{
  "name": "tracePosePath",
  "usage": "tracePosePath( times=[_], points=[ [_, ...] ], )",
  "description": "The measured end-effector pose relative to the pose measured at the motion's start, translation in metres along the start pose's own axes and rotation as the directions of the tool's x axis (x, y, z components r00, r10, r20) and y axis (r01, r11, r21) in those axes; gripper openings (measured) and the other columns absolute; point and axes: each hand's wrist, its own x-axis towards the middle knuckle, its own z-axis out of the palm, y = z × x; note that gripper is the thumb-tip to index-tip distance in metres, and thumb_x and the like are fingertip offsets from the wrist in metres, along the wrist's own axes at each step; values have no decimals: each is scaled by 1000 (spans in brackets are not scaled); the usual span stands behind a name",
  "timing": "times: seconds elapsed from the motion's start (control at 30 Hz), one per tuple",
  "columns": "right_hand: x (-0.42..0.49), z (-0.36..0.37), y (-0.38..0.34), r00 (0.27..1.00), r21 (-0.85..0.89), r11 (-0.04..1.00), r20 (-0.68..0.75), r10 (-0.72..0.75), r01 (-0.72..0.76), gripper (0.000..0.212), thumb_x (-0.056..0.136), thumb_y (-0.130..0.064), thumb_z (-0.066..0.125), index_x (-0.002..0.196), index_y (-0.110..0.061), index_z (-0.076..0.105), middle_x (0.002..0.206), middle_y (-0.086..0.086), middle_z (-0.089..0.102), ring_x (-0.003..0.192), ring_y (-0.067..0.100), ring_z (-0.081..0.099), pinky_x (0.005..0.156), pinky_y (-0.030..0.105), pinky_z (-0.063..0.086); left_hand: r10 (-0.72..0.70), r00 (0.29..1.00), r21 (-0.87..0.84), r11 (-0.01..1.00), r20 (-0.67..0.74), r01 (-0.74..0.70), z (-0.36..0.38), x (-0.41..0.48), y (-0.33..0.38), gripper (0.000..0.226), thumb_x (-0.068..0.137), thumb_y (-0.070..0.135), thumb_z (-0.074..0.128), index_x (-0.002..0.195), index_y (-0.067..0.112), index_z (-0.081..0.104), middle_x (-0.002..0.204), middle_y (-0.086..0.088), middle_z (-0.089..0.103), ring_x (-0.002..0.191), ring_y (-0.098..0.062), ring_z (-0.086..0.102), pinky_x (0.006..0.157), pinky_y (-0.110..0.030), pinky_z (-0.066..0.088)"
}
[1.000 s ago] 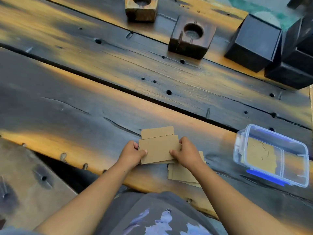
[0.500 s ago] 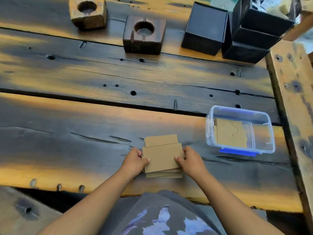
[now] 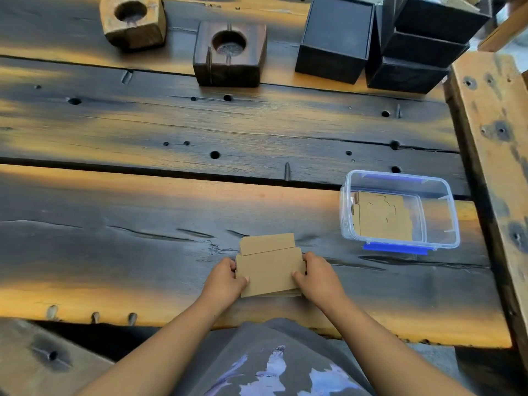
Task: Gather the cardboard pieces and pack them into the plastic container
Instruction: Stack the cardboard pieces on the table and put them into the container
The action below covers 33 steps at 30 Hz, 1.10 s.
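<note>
A small stack of brown cardboard pieces [image 3: 270,267] lies on the dark wooden table near its front edge. My left hand [image 3: 227,278] grips the stack's left side and my right hand [image 3: 317,277] grips its right side, thumbs on top. One piece pokes out from under the stack at the far side. A clear plastic container [image 3: 347,221] with blue clips stands open to the right, apart from the stack. Cardboard pieces [image 3: 383,221] lie inside it on the left.
Two wooden blocks with round holes [image 3: 133,20] [image 3: 230,52] stand at the back. Black boxes [image 3: 334,38] are stacked at the back right. A raised wooden beam [image 3: 497,155] borders the table on the right.
The pieces that lay spread to the right a second ago are now squared under the stack between both hands. The view has shifted, so the container appears closer to the middle.
</note>
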Motion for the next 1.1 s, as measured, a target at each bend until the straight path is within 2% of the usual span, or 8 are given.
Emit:
tracePosePath(
  times=[0.13,0.3,0.5,0.6,0.67,0.8,0.93,1.1],
  points=[
    [2,-3,-1,1000,-27,999,-4,27,-27,23,88,-31,54,103,-14,58,106,7,62,96,26,59,69,33,41,-28,1000,39,999,8,27,-2,0,1,32,79,18,73,76,26,43,72,5,54,67,-15,52,58,-28,37],
    [7,-4,-4,994,55,993,40,99,-101,36,86,-37,57,112,-12,56,112,7,64,101,26,60,73,32,43,-74,995,-56,995,69,78,-4,1,5,28,82,18,70,99,17,49,87,-6,63,76,-23,56,68,-31,42],
    [11,-5,-9,963,160,956,149,223,-246,51,84,-39,64,125,-10,51,124,7,62,112,26,58,82,32,45,-139,981,-195,967,135,164,-6,0,16,20,87,16,68,80,23,51,85,-2,62,71,-17,56,60,-28,43],
    [11,-3,-10,950,249,923,177,256,-295,50,82,-37,68,121,-11,50,121,6,61,109,24,60,86,36,50,-167,967,-220,953,191,208,-10,-2,20,18,87,16,68,83,17,51,92,-7,62,82,-21,57,63,-29,44],
    [11,-2,-12,939,312,890,198,281,-332,48,81,-36,71,116,-11,49,118,7,61,105,25,60,80,36,52,-163,957,-236,946,241,221,-16,-2,19,24,85,16,71,83,17,46,92,-7,62,85,-22,57,69,-32,46],
    [5,2,-15,907,382,826,244,342,-414,50,80,-34,75,115,-10,49,115,8,60,106,27,61,85,41,55,-148,947,-214,953,285,213,-25,2,17,34,82,15,74,84,18,39,85,-5,58,74,-19,53,62,-29,44],
    [-6,8,-18,902,494,755,254,350,-432,46,81,-25,76,117,-7,53,119,11,64,96,23,62,67,33,53,-118,940,-198,962,321,188,-30,8,17,38,81,11,72,82,19,36,78,0,55,68,-14,50,55,-26,39],
    [-14,-3,-23,919,478,787,151,363,-390,50,80,-30,75,119,-7,55,121,9,63,110,26,61,95,42,51,-34,940,-194,975,339,106,-37,10,26,35,81,13,73,85,19,38,83,0,58,73,-14,54,57,-27,40]
  ],
)
